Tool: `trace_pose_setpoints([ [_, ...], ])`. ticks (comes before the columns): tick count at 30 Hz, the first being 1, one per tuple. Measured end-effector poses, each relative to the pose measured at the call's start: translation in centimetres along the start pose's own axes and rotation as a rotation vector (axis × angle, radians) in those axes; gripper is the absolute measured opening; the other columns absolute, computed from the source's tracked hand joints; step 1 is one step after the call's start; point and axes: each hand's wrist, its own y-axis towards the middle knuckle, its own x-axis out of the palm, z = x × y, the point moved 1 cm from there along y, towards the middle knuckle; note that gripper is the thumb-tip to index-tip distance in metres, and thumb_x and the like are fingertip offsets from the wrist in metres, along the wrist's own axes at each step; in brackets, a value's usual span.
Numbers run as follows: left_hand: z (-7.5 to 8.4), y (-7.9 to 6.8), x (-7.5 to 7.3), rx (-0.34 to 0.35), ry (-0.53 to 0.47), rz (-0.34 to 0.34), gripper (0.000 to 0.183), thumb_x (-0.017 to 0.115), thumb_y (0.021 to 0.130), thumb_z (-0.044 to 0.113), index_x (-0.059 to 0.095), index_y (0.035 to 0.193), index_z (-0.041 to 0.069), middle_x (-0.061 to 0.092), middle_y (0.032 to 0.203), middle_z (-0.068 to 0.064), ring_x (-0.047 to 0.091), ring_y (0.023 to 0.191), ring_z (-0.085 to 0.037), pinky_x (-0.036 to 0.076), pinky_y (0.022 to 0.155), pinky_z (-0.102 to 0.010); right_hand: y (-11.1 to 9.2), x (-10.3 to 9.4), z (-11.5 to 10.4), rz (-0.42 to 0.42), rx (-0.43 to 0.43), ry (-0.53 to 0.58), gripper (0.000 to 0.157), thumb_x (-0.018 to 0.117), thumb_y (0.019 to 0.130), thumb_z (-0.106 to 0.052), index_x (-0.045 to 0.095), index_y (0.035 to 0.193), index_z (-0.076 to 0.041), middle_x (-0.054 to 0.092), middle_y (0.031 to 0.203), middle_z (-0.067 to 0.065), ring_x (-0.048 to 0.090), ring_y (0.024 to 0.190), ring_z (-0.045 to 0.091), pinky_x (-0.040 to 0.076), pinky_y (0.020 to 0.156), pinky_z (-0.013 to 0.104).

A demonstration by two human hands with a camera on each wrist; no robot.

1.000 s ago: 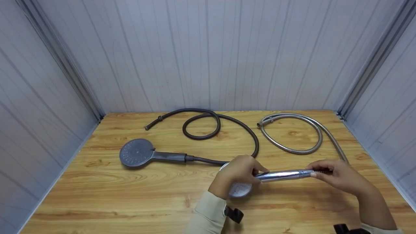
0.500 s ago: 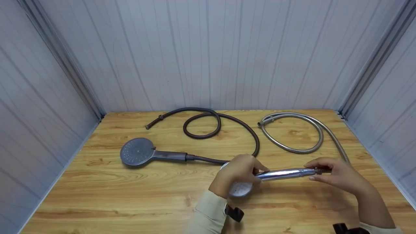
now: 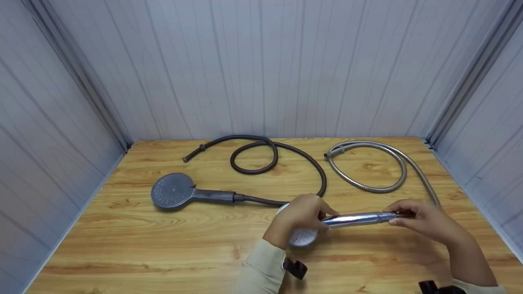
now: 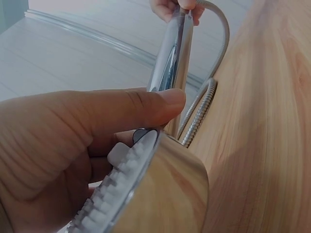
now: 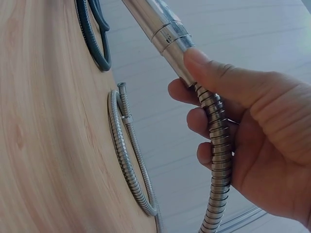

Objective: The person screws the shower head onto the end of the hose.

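My left hand [image 3: 299, 218] grips a chrome shower head [image 4: 170, 194] at its neck, with the thumb across the base of the handle. The white nozzle face shows beside the fingers in the left wrist view. At the handle's far end, my right hand [image 3: 423, 220] pinches the smooth connector nut [image 5: 177, 60] of a silver metal hose [image 5: 218, 155] between thumb and forefinger. The other fingers curl loosely beside the ribbed hose. Handle and nut sit in line, held above the table. In the head view the left hand hides part of the shower head.
A dark grey shower head [image 3: 172, 190] lies at left on the wooden table [image 3: 163, 253], joined to a looped black hose [image 3: 322, 179]. The silver hose's loop [image 3: 376, 190] rests at the back right. Panelled walls [image 3: 261, 69] enclose the back and sides.
My right thumb and fingers have shifted slightly around the connector nut, loosening and then closing on it again. The left hand keeps its hold on the shower head.
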Motion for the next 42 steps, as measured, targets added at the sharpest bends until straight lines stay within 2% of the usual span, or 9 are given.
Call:
trace_pose_setpoints([
  [8, 0.2, 0.0, 0.2, -0.033, 0.015, -0.002, 0.040, 0.085, 0.075, 0.019, 0.075, 0.112, 0.027, 0.059, 0.067, 0.016, 0.048, 0.061, -0.001, 0.039, 0.055, -0.015, 0.1, -0.1, 0.8, -0.007, 0.020, 0.028, 0.020, 0.069, 0.090, -0.006, 0.070, 0.109, -0.001, 0.070, 0.101, 0.006, 0.064, 0.085, 0.008, 0.054, 0.068, 0.027],
  [17, 0.6, 0.4, 0.7, -0.012, 0.031, -0.026, 0.040, 0.085, 0.075, 0.021, 0.074, 0.113, 0.028, 0.065, 0.074, 0.015, 0.051, 0.063, 0.002, 0.041, 0.057, -0.014, -0.8, -0.2, 2.1, 0.020, 0.061, 0.020, 0.021, 0.072, 0.087, -0.008, 0.071, 0.107, -0.001, 0.071, 0.099, 0.002, 0.064, 0.084, 0.009, 0.053, 0.068, 0.025],
  [24, 0.8, 0.5, 1.0, -0.037, 0.064, -0.027, 0.042, 0.087, 0.074, 0.023, 0.074, 0.113, 0.031, 0.061, 0.070, 0.018, 0.050, 0.063, 0.002, 0.040, 0.055, -0.014, -1.1, 0.0, 2.8, 0.039, 0.065, 0.029, 0.021, 0.073, 0.086, -0.007, 0.071, 0.106, -0.001, 0.071, 0.098, 0.001, 0.065, 0.082, 0.008, 0.054, 0.066, 0.026],
  [33, 1.0, 0.6, 1.7, 0.001, 0.095, -0.006, 0.042, 0.087, 0.073, 0.023, 0.074, 0.112, 0.030, 0.066, 0.074, 0.017, 0.050, 0.063, 0.005, 0.040, 0.057, -0.012, -1.7, 0.1, 3.4, 0.057, 0.044, 0.037, 0.021, 0.073, 0.085, -0.002, 0.070, 0.106, 0.003, 0.071, 0.095, 0.002, 0.064, 0.077, 0.008, 0.053, 0.063, 0.026],
  [42, 1.4, 1.2, 1.8, 0.021, 0.142, -0.022, 0.041, 0.085, 0.075, 0.024, 0.074, 0.113, 0.031, 0.063, 0.071, 0.018, 0.050, 0.061, 0.004, 0.039, 0.056, -0.012, -2.0, -0.5, 3.4, 0.071, 0.095, -0.024, 0.022, 0.075, 0.085, -0.008, 0.071, 0.105, 0.001, 0.071, 0.094, 0.001, 0.061, 0.076, 0.007, 0.051, 0.062, 0.025],
])
